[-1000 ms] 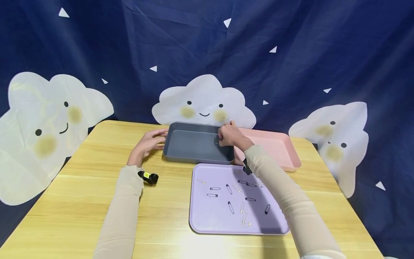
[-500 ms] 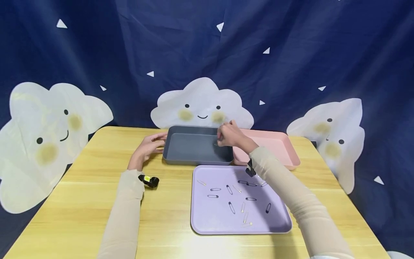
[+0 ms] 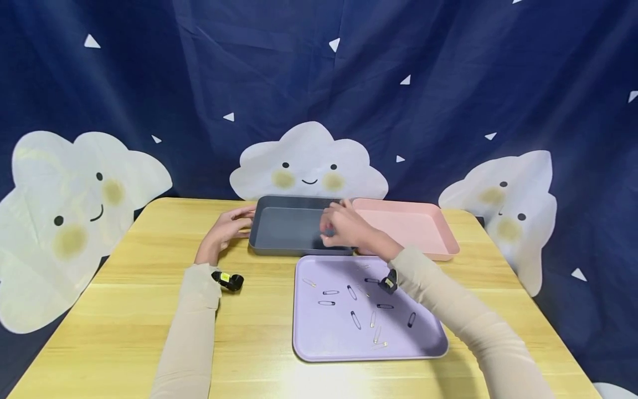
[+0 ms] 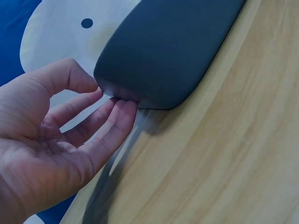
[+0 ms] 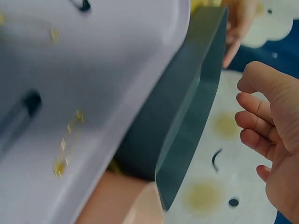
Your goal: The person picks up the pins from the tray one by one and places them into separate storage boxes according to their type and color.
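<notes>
My left hand (image 3: 226, 230) rests its fingertips against the left end wall of a dark grey tray (image 3: 281, 227); the left wrist view shows the thumb and fingers (image 4: 124, 112) touching that wall. Over the right part of the grey tray hangs my right hand (image 3: 346, 226), its fingers loosely bent. In the right wrist view nothing shows between those fingers (image 5: 254, 121). A lilac tray (image 3: 324, 338) lies in front, with several black safety pins (image 3: 355, 320) and gold safety pins (image 3: 377, 334) scattered on it. My right forearm covers part of its right side.
A pink tray (image 3: 408, 224) stands at the right end of the grey one, partly behind my right hand. All three trays are on a wooden table (image 3: 254, 332). Behind its far edge hangs a dark blue curtain (image 3: 279, 66) printed with white clouds.
My right hand has shifted left and slightly nearer me over the grey tray. The small pin seen beneath its fingertips before no longer shows. My left hand keeps its place at the tray's end.
</notes>
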Demonstrator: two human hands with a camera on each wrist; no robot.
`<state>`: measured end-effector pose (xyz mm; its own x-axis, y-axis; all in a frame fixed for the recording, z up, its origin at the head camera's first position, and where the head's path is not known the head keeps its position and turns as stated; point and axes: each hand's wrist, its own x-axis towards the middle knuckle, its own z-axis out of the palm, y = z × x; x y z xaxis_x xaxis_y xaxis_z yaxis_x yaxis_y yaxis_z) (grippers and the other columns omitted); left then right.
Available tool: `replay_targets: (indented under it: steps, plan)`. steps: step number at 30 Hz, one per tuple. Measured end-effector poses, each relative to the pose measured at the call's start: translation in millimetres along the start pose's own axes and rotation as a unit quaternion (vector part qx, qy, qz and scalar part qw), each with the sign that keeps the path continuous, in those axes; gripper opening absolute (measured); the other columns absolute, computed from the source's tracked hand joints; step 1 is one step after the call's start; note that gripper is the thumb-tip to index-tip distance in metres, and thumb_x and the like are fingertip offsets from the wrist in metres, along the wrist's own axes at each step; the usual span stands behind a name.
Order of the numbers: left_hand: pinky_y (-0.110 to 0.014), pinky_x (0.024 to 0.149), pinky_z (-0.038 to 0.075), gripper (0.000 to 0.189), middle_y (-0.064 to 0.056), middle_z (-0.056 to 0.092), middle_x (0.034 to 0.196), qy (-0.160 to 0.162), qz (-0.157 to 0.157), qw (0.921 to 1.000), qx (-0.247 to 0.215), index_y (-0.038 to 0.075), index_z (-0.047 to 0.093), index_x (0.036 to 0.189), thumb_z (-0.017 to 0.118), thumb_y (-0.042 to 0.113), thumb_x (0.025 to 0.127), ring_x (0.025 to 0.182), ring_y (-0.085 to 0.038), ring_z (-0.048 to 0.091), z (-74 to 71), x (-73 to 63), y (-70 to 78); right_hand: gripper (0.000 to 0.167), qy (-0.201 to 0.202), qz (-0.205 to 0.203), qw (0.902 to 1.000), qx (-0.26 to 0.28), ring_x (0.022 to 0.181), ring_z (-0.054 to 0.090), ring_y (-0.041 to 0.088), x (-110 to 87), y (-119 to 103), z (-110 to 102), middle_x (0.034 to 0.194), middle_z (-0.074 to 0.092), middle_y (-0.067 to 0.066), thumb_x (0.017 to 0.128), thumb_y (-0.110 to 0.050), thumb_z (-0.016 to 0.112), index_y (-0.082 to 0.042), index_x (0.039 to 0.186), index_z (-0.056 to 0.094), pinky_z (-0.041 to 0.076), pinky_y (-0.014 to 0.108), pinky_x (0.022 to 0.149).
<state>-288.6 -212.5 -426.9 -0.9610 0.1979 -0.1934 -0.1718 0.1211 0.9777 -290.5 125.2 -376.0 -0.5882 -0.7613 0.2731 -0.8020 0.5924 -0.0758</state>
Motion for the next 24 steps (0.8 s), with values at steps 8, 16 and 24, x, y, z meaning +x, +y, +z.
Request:
replay_targets:
  steps: [8, 16, 24]
  plan:
    - [-0.029, 0.088, 0.057, 0.06, -0.028, 0.039, 0.158, 0.001, 0.007, 1.0, -0.005, 0.002, 0.033, 0.158, 0.049, 0.001, 0.1, 0.132, -0.038, 0.05, -2.9, 7.5, -10.4, 0.012, -0.041, -0.045, 0.9979, 0.02, 0.082, 0.047, 0.012, -13.1, -37.8, 10.5, 0.076, 0.062, -0.002, 0.079, -0.025, 0.077, -0.015, 0.082, 0.071, 0.031, 0.042, 0.09]
    - [-0.024, 0.085, 0.057, 0.059, -0.025, 0.043, 0.156, 0.012, 0.018, 0.9997, 0.008, 0.008, 0.036, 0.158, 0.052, 0.006, 0.102, 0.114, -0.018, 0.062, -7.8, 20.2, -25.2, 0.022, -0.088, -0.072, 0.9935, -0.003, 0.085, 0.049, 0.01, -19.4, -57.5, 26.2, 0.082, 0.062, -0.007, 0.081, -0.038, 0.078, -0.018, 0.089, 0.072, 0.03, 0.037, 0.089]
    - [-0.024, 0.084, 0.057, 0.058, -0.024, 0.045, 0.154, 0.017, 0.019, 0.9996, 0.012, 0.007, 0.038, 0.157, 0.052, 0.005, 0.101, 0.109, -0.014, 0.063, -7.3, 20.7, -25.4, 0.024, -0.125, -0.07, 0.9892, -0.03, 0.083, 0.044, 0.009, -21.9, -65.1, 37.7, 0.079, 0.053, -0.012, 0.079, -0.042, 0.079, -0.021, 0.082, 0.067, 0.03, 0.035, 0.087]
